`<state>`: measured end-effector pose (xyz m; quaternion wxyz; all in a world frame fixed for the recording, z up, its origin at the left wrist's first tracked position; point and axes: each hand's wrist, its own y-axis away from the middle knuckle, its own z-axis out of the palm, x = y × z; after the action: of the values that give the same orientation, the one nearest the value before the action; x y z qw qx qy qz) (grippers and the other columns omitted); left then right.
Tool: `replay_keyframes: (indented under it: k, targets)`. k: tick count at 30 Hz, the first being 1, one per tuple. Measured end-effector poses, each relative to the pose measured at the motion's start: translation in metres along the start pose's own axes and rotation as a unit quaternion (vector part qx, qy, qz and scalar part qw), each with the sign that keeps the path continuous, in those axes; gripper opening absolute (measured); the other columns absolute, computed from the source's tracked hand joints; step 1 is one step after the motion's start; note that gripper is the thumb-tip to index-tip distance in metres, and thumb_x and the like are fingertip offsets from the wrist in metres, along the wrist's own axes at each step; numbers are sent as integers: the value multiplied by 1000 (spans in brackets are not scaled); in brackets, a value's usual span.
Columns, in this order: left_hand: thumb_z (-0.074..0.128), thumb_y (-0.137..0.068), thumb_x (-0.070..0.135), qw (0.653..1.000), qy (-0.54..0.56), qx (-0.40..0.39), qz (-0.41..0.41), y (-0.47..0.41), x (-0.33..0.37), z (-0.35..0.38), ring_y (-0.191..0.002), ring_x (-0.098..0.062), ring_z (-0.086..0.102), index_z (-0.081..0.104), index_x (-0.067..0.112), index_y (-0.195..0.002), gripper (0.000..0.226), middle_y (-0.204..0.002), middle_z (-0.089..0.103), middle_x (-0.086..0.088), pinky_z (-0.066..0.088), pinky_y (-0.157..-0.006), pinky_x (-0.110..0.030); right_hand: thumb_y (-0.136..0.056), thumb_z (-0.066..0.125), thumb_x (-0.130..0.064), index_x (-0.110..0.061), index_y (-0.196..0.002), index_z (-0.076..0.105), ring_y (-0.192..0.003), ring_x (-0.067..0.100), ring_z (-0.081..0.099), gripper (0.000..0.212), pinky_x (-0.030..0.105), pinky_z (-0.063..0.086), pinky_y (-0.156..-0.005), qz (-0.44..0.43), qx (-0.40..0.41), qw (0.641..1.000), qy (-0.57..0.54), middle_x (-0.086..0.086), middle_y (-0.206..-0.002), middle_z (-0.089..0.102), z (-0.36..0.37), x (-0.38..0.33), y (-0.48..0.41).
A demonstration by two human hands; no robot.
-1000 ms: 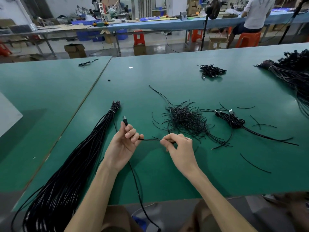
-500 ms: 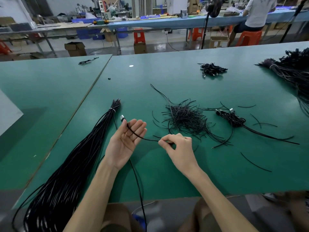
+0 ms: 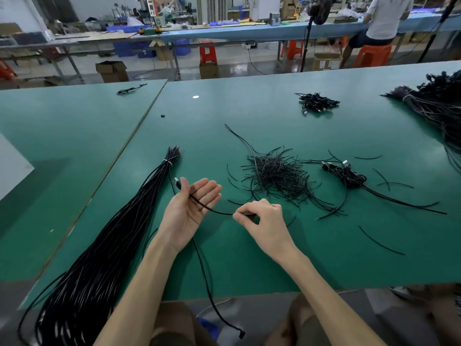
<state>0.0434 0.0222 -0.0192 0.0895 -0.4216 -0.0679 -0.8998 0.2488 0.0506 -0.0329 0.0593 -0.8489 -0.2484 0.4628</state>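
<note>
A single black cable (image 3: 202, 265) with a plug at its end lies across my left hand (image 3: 189, 211), whose palm faces up with the fingers straight. The plug sticks out past the thumb side. My right hand (image 3: 264, 226) pinches the same cable between thumb and forefinger, a little to the right of the left palm. The cable's other end hangs off the green table (image 3: 249, 270) toward my lap. A long tied bundle of black cables (image 3: 107, 248) lies to the left of my left arm.
A heap of short black ties (image 3: 277, 176) lies just beyond my right hand. A coiled cable (image 3: 346, 176) sits to its right, a small coiled bundle (image 3: 316, 102) further back, a big cable bundle (image 3: 439, 106) at far right. A person sits at the rear bench.
My left hand has opened from a grip on the cable to a flat upturned palm. My right hand keeps its pinch and has hardly moved.
</note>
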Motion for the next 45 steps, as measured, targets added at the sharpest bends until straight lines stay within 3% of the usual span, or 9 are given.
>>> replay_keyframes:
  k: [5, 11, 17, 24, 30, 33, 37, 40, 45]
  targets:
    - [39, -100, 59, 999, 12, -30, -14, -3, -2, -1, -83, -22, 73, 79, 10, -92, 64, -86, 71, -4, 59, -87, -34, -94, 72, -37, -29, -90, 76, -93, 3, 48, 10, 32, 26, -98, -30, -35, 998, 52, -19, -77, 59, 3, 2, 0]
    - [37, -102, 53, 997, 14, -78, -23, 2, 4, -1, -112, -20, 72, 80, 11, -108, 62, -120, 74, -9, 59, -90, -31, -95, 71, -38, -30, -93, 76, -94, 4, 46, 10, 27, 23, -96, -48, -51, 996, 60, -17, -84, 62, 4, 2, 0]
    - [43, -100, 57, 976, 0, -199, -90, 7, 6, -6, -41, 0, 40, 62, 12, -94, 49, -56, 45, 14, 36, -48, -16, -102, 62, -30, -26, -110, 76, -97, 2, 42, 17, 25, 24, -94, -37, -72, 995, 64, -21, -90, 60, 4, 3, -2]
    - [47, -108, 28, 881, -181, -417, -128, 16, 4, -3, -62, -10, 41, 50, -13, -139, 51, -77, 52, 4, 32, -64, -26, -99, 65, -19, -22, -96, 73, -94, 10, 47, 9, 32, 30, -94, -43, -35, 998, 31, -15, -89, 65, 0, -2, 0]
    - [37, -109, 15, 888, -295, -337, -100, 18, -14, 11, -99, -36, 60, 60, -13, -127, 40, -98, 67, -22, 45, -105, -50, -82, 72, -7, -17, -98, 72, -93, 11, 43, 18, 28, 31, -89, -70, -40, 992, 94, -10, -93, 62, -2, -6, 2]
    - [43, -108, 19, 887, -369, -280, 1, 25, -22, 14, -100, -34, 67, 69, -3, -119, 35, -94, 72, -18, 47, -106, -44, -73, 69, 0, -16, -95, 75, -90, 9, 42, 28, 30, 34, -88, -41, -22, 998, 37, -15, -84, 59, -4, -6, 1]
    - [47, -107, 10, 833, -485, -224, 143, 28, -29, 24, -92, -21, 71, 72, 9, -101, 26, -88, 75, -2, 51, -92, -28, -75, 71, 7, -13, -105, 74, -98, 12, 46, 37, 32, 46, -89, -23, -8, 999, 40, -7, -94, 63, -1, -5, -1]
    - [50, -105, 9, 796, -555, -170, 173, 25, -33, 25, -83, -16, 65, 68, 9, -98, 19, -89, 72, 1, 51, -81, -30, -93, 69, -7, -16, -107, 72, -104, 13, 50, 17, 33, 46, -92, -12, 44, 996, 74, -6, -102, 65, 2, -3, -1]
    - [48, -99, -9, 643, -714, -180, 209, 9, -31, 21, -144, -10, 44, 70, 7, -121, 34, -138, 65, -3, 20, -124, -22, -103, 57, -18, -27, -110, 70, -108, 7, 55, 18, 27, 23, -101, -3, 68, 987, 144, -15, -110, 67, 6, -2, -2]
